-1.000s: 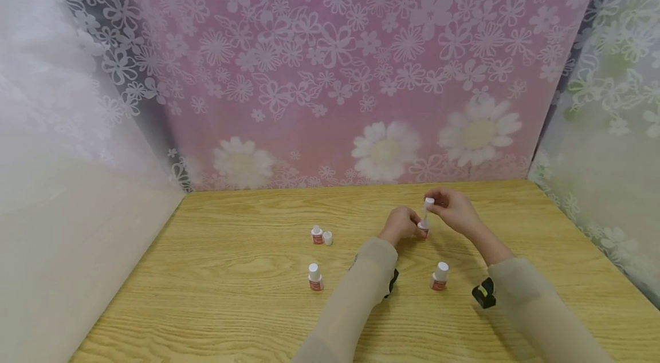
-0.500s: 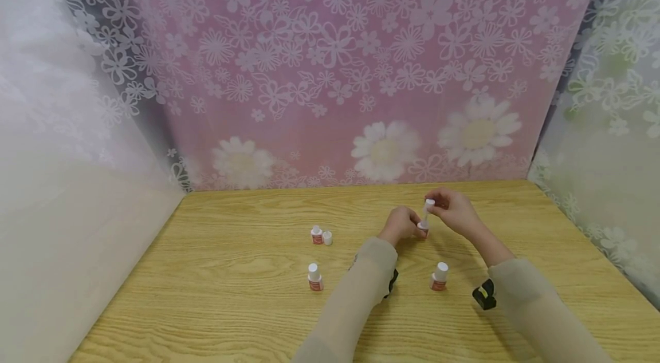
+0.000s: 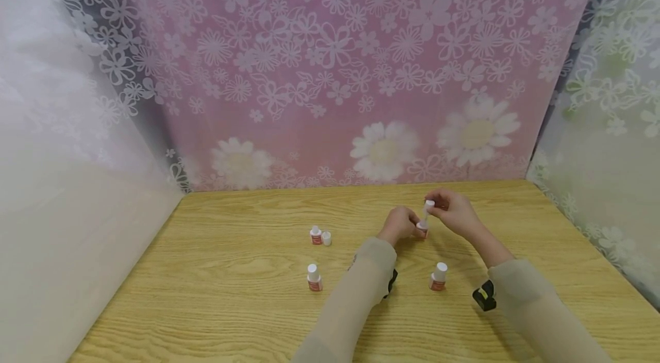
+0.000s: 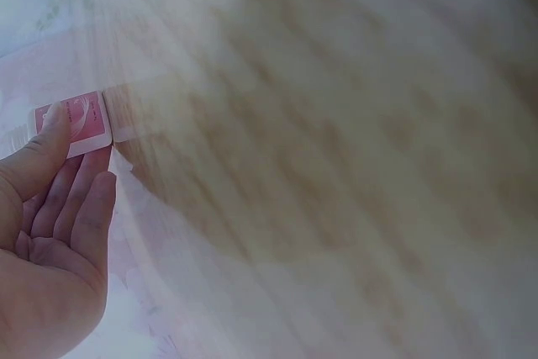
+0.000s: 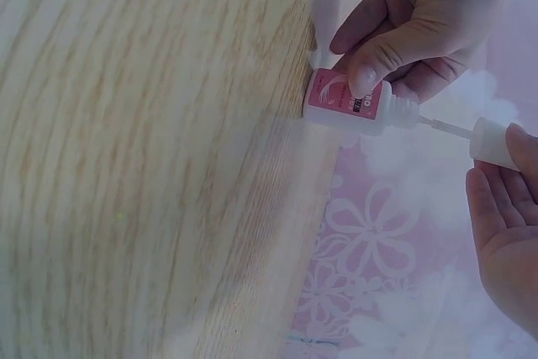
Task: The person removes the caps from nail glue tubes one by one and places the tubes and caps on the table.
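My left hand (image 3: 399,225) grips a small white bottle (image 5: 349,105) with a red label between thumb and fingers. In the right wrist view its base meets the wooden table. My right hand (image 5: 513,241) pinches a white brush cap (image 5: 493,142) by its top. A thin white stem (image 5: 445,128) runs from this cap to the bottle's threaded neck; its tip is at or inside the mouth, I cannot tell which. The left wrist view shows the thumb across the red label (image 4: 84,115), and the bottle's neck fades out at the left edge.
On the table (image 3: 247,306), a capped bottle (image 3: 438,277) stands nearer me at right, another capped bottle (image 3: 314,278) at left. Behind that, an uncapped bottle (image 3: 316,236) has a loose white cap (image 3: 326,239) beside it. A pink flowered sheet (image 3: 319,94) hangs behind the table.
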`<state>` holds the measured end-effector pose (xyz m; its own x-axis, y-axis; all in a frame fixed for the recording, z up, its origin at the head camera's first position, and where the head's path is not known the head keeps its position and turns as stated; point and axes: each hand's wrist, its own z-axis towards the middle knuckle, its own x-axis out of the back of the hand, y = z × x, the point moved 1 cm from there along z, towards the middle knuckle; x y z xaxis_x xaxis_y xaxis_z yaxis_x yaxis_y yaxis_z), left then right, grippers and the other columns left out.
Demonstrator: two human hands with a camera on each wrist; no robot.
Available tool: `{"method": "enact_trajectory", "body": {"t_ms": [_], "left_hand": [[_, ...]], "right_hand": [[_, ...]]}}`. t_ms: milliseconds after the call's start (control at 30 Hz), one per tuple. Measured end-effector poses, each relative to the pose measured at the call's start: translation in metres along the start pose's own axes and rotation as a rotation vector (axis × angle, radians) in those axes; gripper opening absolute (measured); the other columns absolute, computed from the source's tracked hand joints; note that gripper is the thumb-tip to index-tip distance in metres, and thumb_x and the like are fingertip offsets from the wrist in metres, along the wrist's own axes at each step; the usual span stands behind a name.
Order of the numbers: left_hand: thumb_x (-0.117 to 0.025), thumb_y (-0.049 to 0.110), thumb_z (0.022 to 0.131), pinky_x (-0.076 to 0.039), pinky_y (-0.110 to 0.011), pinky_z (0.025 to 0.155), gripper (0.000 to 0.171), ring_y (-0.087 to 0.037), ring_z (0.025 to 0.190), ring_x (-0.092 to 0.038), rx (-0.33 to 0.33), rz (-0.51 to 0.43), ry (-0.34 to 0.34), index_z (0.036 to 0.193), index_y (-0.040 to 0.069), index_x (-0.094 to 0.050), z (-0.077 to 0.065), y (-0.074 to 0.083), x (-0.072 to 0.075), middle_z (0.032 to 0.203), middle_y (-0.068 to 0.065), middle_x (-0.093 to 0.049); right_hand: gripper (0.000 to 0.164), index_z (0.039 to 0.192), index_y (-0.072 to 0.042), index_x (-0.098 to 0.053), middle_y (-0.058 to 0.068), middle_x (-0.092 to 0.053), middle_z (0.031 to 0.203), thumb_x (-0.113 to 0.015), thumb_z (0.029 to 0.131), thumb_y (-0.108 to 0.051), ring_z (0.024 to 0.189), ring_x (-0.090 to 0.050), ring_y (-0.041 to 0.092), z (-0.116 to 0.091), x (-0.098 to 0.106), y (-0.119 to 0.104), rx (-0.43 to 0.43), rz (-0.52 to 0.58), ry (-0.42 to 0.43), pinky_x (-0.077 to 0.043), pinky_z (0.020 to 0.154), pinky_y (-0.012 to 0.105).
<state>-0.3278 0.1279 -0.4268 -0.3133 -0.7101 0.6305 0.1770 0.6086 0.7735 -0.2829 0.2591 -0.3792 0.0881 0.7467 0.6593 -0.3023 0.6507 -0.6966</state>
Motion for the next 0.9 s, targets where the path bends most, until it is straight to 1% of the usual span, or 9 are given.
{"method": "enact_trajectory", "body": {"t_ms": [200, 433, 667, 900], "left_hand": [[-0.080, 0.015, 0.064, -0.041, -0.019, 0.059, 0.014, -0.005, 0.061, -0.049, 0.002, -0.004, -0.001, 0.070, 0.009, -0.069, -0.0009, -0.0006, -0.0001, 0.065, 0.007, -0.059], [-0.079, 0.014, 0.065, -0.041, -0.020, 0.056, 0.013, -0.006, 0.060, -0.049, -0.002, -0.020, -0.009, 0.071, 0.009, -0.069, -0.0027, -0.0004, 0.0007, 0.065, 0.006, -0.059], [-0.079, 0.014, 0.065, -0.041, -0.019, 0.056, 0.013, -0.006, 0.060, -0.048, -0.010, -0.011, -0.011, 0.072, 0.009, -0.069, -0.0017, -0.0009, 0.0001, 0.066, 0.007, -0.059], [-0.079, 0.014, 0.065, -0.041, -0.019, 0.057, 0.013, -0.005, 0.060, -0.048, -0.009, -0.004, -0.008, 0.072, 0.009, -0.070, -0.0015, -0.0009, -0.0003, 0.067, 0.007, -0.059]], "right_hand": [[0.026, 0.109, 0.005, -0.054, 0.022, -0.056, 0.105, -0.058, 0.086, -0.007, 0.095, -0.054, 0.035, -0.0007, -0.0003, -0.0009, -0.018, 0.005, -0.004, -0.046, 0.075, 0.042], [0.027, 0.110, 0.005, -0.055, 0.023, -0.056, 0.106, -0.058, 0.085, -0.006, 0.094, -0.055, 0.035, -0.0015, -0.0001, 0.0006, 0.009, 0.017, 0.009, -0.046, 0.074, 0.042], [0.029, 0.112, 0.004, -0.054, 0.022, -0.055, 0.108, -0.057, 0.087, -0.011, 0.097, -0.053, 0.035, -0.0021, 0.0036, 0.0006, -0.034, 0.035, 0.000, -0.045, 0.076, 0.042], [0.031, 0.112, 0.004, -0.054, 0.023, -0.056, 0.107, -0.057, 0.088, -0.013, 0.096, -0.054, 0.036, -0.0025, 0.0059, 0.0024, -0.035, 0.049, 0.019, -0.046, 0.075, 0.041]]}}
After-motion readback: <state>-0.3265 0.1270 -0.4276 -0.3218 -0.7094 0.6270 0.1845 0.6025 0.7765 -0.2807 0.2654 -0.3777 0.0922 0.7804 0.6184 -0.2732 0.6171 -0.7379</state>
